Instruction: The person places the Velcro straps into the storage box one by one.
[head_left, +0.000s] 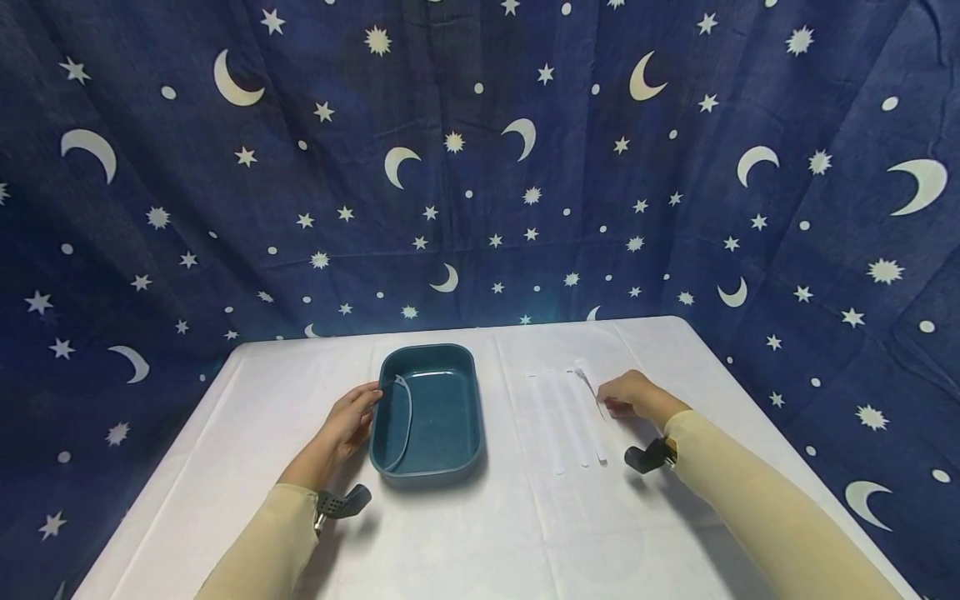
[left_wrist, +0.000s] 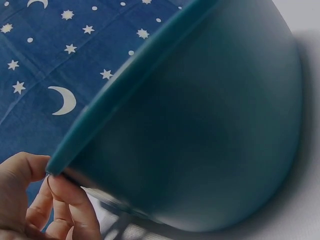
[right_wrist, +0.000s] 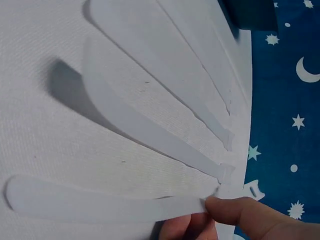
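Observation:
My left hand [head_left: 351, 423] pinches the left rim of a dark teal plastic tub [head_left: 467, 392] between thumb and fingers; the left wrist view shows the tub's outer wall [left_wrist: 200, 135] close up. Inside the tub, a pale strap [head_left: 409, 421] curves along its left side. To the right, my right hand [head_left: 633, 394] pinches one end of a white strap [right_wrist: 90, 202], which seems to be a slotted tie strap. Beside it three similar straps lie side by side, among them a middle one [right_wrist: 150, 65] and one with a raised end [right_wrist: 135, 120].
A white cloth [head_left: 480, 542] covers the table. Behind and around it hangs a dark blue curtain [head_left: 480, 225] with moons and stars. Black devices [head_left: 648, 456] are worn on both wrists.

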